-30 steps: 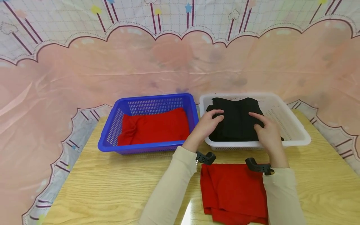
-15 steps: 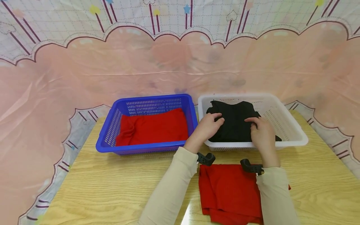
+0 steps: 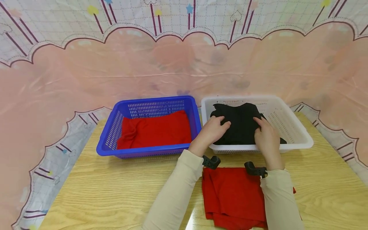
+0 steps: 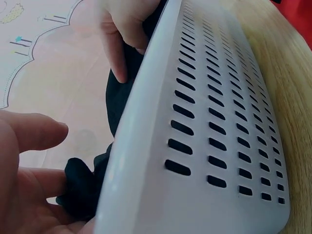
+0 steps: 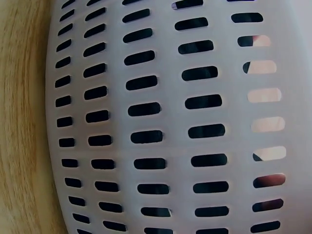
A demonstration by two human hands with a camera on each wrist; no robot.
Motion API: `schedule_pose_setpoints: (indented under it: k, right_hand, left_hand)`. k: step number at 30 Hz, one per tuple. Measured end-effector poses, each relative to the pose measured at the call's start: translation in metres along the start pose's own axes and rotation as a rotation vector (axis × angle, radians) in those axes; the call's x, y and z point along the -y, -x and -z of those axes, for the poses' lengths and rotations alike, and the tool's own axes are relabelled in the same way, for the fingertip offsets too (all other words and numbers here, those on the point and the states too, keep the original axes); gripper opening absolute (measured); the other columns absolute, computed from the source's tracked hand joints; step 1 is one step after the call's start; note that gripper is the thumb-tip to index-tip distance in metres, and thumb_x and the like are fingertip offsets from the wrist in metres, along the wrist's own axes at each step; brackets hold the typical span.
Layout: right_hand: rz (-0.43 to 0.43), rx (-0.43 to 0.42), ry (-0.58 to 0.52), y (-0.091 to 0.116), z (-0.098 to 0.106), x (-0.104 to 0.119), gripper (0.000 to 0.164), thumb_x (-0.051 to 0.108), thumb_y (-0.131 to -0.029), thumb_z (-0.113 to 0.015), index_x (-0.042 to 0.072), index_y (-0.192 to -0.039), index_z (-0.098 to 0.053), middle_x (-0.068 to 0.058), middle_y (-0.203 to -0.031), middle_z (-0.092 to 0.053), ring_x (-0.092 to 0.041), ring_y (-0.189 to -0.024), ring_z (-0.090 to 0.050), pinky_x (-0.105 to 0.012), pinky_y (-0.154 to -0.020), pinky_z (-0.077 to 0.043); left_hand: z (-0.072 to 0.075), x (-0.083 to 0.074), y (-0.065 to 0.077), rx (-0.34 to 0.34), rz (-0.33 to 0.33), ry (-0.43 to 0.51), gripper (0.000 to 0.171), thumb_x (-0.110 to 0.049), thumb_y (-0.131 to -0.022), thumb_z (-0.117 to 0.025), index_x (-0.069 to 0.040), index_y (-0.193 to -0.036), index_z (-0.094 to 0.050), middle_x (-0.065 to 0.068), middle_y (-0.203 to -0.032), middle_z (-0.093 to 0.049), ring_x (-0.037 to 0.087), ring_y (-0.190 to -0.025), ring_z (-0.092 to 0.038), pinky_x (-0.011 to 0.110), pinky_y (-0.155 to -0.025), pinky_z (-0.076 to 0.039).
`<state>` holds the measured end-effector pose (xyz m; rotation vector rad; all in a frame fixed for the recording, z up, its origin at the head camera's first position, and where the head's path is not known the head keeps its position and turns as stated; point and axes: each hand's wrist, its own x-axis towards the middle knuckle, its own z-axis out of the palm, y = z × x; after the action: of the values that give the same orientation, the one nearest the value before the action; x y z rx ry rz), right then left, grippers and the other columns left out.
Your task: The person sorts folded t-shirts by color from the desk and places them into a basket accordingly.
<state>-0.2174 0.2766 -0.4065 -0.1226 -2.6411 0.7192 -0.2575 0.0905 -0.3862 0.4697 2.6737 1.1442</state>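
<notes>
In the head view, folded black cloth (image 3: 240,123) lies inside the white basket (image 3: 296,147). My left hand (image 3: 212,129) reaches over the basket's near rim at the left side of the cloth. In the left wrist view its thumb stands apart from the fingers (image 4: 46,181), which touch a bunched bit of black fabric (image 4: 80,187). Across from it, my right hand (image 3: 267,135) rests on the cloth's right side with fingers extended. The right wrist view shows mostly the slotted basket wall (image 5: 173,117), which hides that hand.
A blue basket (image 3: 149,150) holding folded red cloth (image 3: 161,129) stands to the left, beside the white one. Another folded red cloth (image 3: 234,195) lies on the wooden table (image 3: 115,188) in front, partly under the right forearm. A patterned curtain (image 3: 172,64) hangs behind.
My right hand has moved left and slightly down, closer to my left hand. The black cloth's top edge sits lower and its right side has shifted. The left hand has moved only slightly.
</notes>
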Motion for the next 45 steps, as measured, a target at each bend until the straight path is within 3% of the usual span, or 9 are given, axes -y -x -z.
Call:
schedule_pose_setpoints:
  k: [11, 18, 25, 28, 31, 35, 40, 45]
  right_hand:
    - [-0.052, -0.063, -0.045, 0.003, -0.007, 0.004, 0.043, -0.004, -0.083, -0.039, 0.003, -0.122, -0.054, -0.019, -0.128, -0.046, -0.042, -0.114, -0.042, -0.056, -0.084, -0.037]
    - [-0.047, -0.098, -0.048, 0.003, -0.011, 0.006, 0.04, -0.001, -0.083, -0.042, 0.007, -0.119, -0.057, -0.011, -0.12, -0.054, -0.034, -0.103, -0.052, -0.047, -0.065, -0.042]
    - [-0.098, -0.05, -0.054, 0.005, -0.011, 0.007, 0.034, 0.011, -0.088, -0.042, 0.011, -0.118, -0.058, -0.013, -0.104, -0.058, -0.031, -0.086, -0.052, -0.045, -0.061, -0.041]
    - [-0.115, -0.035, -0.061, 0.006, -0.011, 0.007, 0.032, 0.015, -0.09, -0.042, 0.012, -0.118, -0.058, -0.012, -0.102, -0.058, -0.03, -0.086, -0.052, -0.044, -0.06, -0.041]
    - [-0.118, -0.03, -0.068, 0.006, -0.012, 0.006, 0.032, 0.018, -0.09, -0.042, 0.013, -0.118, -0.058, -0.011, -0.101, -0.058, -0.03, -0.087, -0.053, -0.045, -0.061, -0.04]
    - [-0.083, -0.023, -0.137, 0.004, -0.012, 0.003, 0.032, 0.022, -0.092, -0.042, 0.013, -0.12, -0.056, -0.013, -0.108, -0.057, -0.032, -0.094, -0.053, -0.049, -0.072, -0.041]
    - [-0.088, -0.014, -0.28, 0.001, -0.008, -0.001, 0.034, 0.027, -0.094, -0.041, 0.015, -0.122, -0.054, -0.013, -0.116, -0.056, -0.031, -0.104, -0.052, -0.049, -0.082, -0.04]
    - [-0.107, 0.004, -0.348, 0.002, 0.001, -0.007, 0.037, 0.036, -0.093, -0.042, 0.019, -0.123, -0.054, -0.009, -0.121, -0.053, -0.029, -0.11, -0.048, -0.049, -0.084, -0.038]
  left_hand:
    - [0.0, 0.0, 0.003, -0.007, 0.009, -0.139, 0.053, -0.041, -0.092, -0.041, -0.008, -0.133, -0.043, 0.01, -0.138, -0.034, 0.021, -0.123, -0.037, 0.035, -0.101, -0.03]
    - [-0.001, 0.001, 0.005, -0.031, -0.024, -0.197, 0.048, -0.039, -0.092, -0.043, -0.008, -0.127, -0.051, 0.013, -0.146, -0.019, 0.024, -0.127, -0.032, 0.036, -0.103, -0.026]
    - [-0.002, 0.003, 0.007, -0.021, -0.046, -0.197, 0.045, -0.038, -0.092, -0.043, -0.007, -0.121, -0.056, 0.013, -0.147, -0.014, 0.025, -0.127, -0.032, 0.036, -0.102, -0.028]
    - [-0.003, 0.004, 0.007, -0.039, -0.053, -0.197, 0.044, -0.038, -0.092, -0.044, -0.007, -0.121, -0.057, 0.012, -0.148, -0.008, 0.026, -0.129, -0.027, 0.036, -0.103, -0.025]
    - [-0.004, 0.003, 0.009, -0.039, -0.056, -0.181, 0.045, -0.038, -0.091, -0.045, -0.009, -0.124, -0.054, 0.011, -0.149, -0.003, 0.027, -0.133, -0.013, 0.04, -0.105, -0.019]
    - [-0.005, 0.002, 0.01, -0.02, -0.08, -0.182, 0.045, -0.04, -0.09, -0.046, -0.015, -0.128, -0.05, 0.01, -0.148, -0.006, 0.029, -0.134, 0.001, 0.047, -0.106, -0.011]
    - [-0.007, 0.004, 0.013, -0.025, -0.174, -0.174, 0.037, -0.037, -0.091, -0.047, -0.018, -0.122, -0.056, 0.006, -0.142, -0.029, 0.025, -0.133, -0.015, 0.043, -0.106, -0.015]
    - [-0.012, 0.004, 0.025, -0.033, -0.275, -0.036, 0.031, -0.033, -0.092, -0.047, -0.019, -0.116, -0.059, 0.0, -0.137, -0.038, 0.019, -0.127, -0.03, 0.04, -0.103, -0.026]
